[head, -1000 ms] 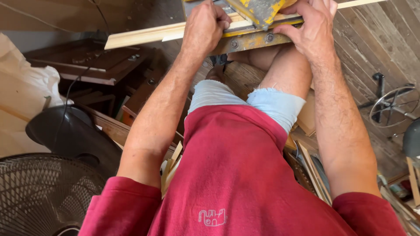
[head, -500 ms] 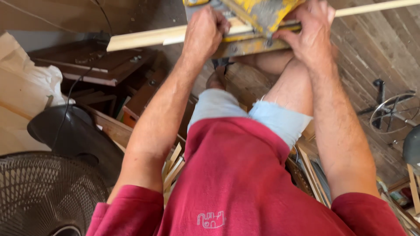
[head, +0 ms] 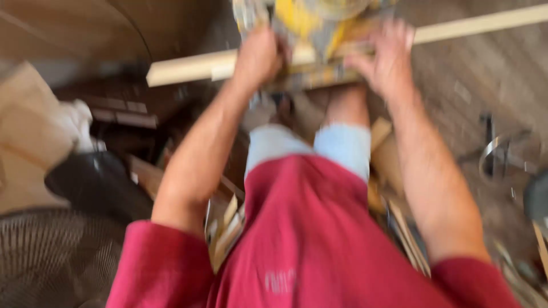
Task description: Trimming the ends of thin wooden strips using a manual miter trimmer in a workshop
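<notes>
The picture is blurred by motion. A long pale wooden strip (head: 188, 67) lies across a yellow and grey saw (head: 311, 28) at the top of the view. My left hand (head: 260, 57) presses down on the strip just left of the saw. My right hand (head: 388, 57) rests on the strip and the saw's base on the right side, fingers spread. Both arms reach forward over my red shirt and pale blue shorts.
A fan grille (head: 51, 256) sits at the lower left beside a black rounded object (head: 94, 182). Wood offcuts (head: 228, 228) lie below my knees. A dark wooden bench (head: 114, 108) stands at left. A metal wire stand (head: 502, 154) is on the plank floor at right.
The view has shifted and gone blurry. Both hands stay on the strip at the saw, now lower in the picture; my right hand's fingers look more spread.
</notes>
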